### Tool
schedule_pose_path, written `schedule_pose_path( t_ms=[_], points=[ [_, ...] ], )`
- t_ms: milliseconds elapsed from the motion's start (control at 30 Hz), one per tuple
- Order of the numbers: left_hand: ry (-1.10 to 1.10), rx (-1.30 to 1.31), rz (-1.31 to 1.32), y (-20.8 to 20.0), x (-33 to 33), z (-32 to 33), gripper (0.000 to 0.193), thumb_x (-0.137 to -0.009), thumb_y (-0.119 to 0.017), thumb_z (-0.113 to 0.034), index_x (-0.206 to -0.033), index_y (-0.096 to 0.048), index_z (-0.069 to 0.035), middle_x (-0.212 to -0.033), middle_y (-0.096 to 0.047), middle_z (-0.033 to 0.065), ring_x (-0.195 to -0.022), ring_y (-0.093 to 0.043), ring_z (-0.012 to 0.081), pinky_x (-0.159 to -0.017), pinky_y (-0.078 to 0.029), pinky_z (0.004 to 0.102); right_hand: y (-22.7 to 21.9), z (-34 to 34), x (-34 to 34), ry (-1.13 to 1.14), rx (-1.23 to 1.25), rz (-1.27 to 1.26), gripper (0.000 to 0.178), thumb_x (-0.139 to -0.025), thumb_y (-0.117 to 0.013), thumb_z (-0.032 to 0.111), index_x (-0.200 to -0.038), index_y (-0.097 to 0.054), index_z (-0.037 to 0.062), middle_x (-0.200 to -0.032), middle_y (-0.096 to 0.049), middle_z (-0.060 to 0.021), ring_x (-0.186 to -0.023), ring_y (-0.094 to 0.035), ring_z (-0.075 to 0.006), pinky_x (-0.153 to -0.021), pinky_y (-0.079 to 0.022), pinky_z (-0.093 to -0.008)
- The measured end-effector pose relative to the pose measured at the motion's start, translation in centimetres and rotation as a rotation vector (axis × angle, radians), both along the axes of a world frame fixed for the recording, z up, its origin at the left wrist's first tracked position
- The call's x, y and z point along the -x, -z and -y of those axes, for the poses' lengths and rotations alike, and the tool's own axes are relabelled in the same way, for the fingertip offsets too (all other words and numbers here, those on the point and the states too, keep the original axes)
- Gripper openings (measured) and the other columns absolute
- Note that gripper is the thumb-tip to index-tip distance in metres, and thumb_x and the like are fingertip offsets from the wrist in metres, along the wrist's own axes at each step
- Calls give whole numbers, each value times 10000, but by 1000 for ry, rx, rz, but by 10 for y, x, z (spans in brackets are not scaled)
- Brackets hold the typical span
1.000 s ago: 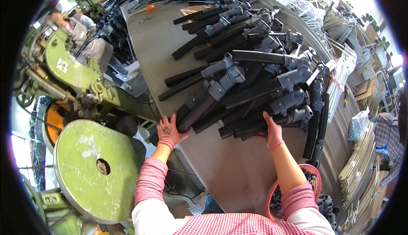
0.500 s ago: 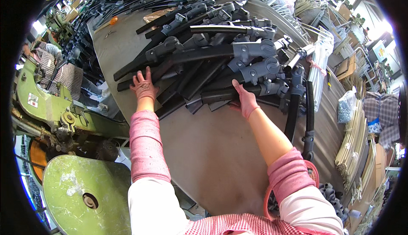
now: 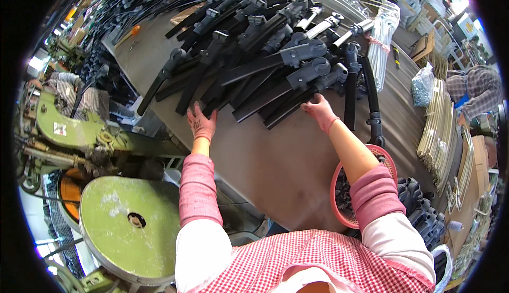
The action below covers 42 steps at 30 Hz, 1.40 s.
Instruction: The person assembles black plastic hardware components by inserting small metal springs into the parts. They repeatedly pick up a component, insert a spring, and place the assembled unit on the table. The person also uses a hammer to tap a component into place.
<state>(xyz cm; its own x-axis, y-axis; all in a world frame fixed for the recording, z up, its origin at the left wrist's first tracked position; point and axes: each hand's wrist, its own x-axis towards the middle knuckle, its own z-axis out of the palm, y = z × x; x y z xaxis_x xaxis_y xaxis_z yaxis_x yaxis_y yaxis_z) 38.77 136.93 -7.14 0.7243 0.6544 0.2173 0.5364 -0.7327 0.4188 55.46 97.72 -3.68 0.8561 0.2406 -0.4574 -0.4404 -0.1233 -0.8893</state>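
Observation:
A heap of black tubes with grey plastic joints (image 3: 254, 54) lies across the table. Close to the lower ends of these tubes is my left hand (image 3: 202, 124), its fingers and thumb apart around no tube. My right hand (image 3: 321, 114) is beside the near right of the heap, thumb raised and fingers apart, next to a tube with a grey joint (image 3: 333, 75). Whether its fingertips touch that tube I cannot tell. Two more black tubes (image 3: 351, 91) stand apart from the heap, to the right of this hand, pointing toward me.
A green machine (image 3: 127, 224) stands at the left of the grey table (image 3: 265, 187). Under my right forearm is a red basket (image 3: 339, 216) of small dark parts. Farther right lie bagged clear rods (image 3: 383, 44), a bag of small pieces (image 3: 422, 86) and bundled pale rods (image 3: 437, 134).
Both hands have drawn back toward me from the tubes. Several tubes in the heap have shifted and now lie more steeply, their lower ends toward me. The whole view has also moved.

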Motion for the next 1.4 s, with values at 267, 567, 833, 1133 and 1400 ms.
schedule_pose_path(
  t_ms=[267,567,833,1133,1400],
  points=[
    [-123,-395,288,-31,-12,-58,979,-802,-735,-557,-1476,-312,13,-1501,-327,318,-1392,-333,460,-1153,-290,518,-47,16,78,-155,548,846,561,-757,-702,22,-1286,-524,-24,-1189,-610,-216,-1078,-627,-344,-916,-520,-413],
    [-575,-356,-436,-26,-49,-268,923,-868,-454,-772,-1548,-329,-160,-1631,-253,89,-1497,-225,326,-1177,-200,572,6,-151,150,-892,536,1203,736,-763,-705,429,-1359,-491,53,-1393,-447,-216,-1314,-413,-403,-1115,-292,-574],
    [-343,-403,-412,-2,-76,-331,522,-918,-551,-583,-1422,-467,-480,-1491,-425,154,-1355,-408,408,-1048,-394,591,20,-147,145,-1027,637,1080,774,-769,-676,468,-1394,-474,58,-1459,-401,-217,-1338,-391,-396,-1103,-263,-611],
    [-491,419,122,-25,-120,-375,1009,-798,-676,-636,-1503,-322,-7,-1472,-466,233,-1341,-495,351,-1096,-403,419,13,-151,140,-1013,614,1056,736,-783,-676,456,-1377,-494,62,-1462,-401,-210,-1349,-379,-392,-1106,-264,-611],
    [-399,259,266,-22,-158,-315,672,-930,-570,-449,-1382,-494,43,-1425,-495,286,-1328,-482,414,-1099,-402,457,9,-148,143,-965,600,1069,711,-795,-671,425,-1382,-490,66,-1458,-409,-200,-1365,-369,-386,-1132,-253,-596]
  ],
)
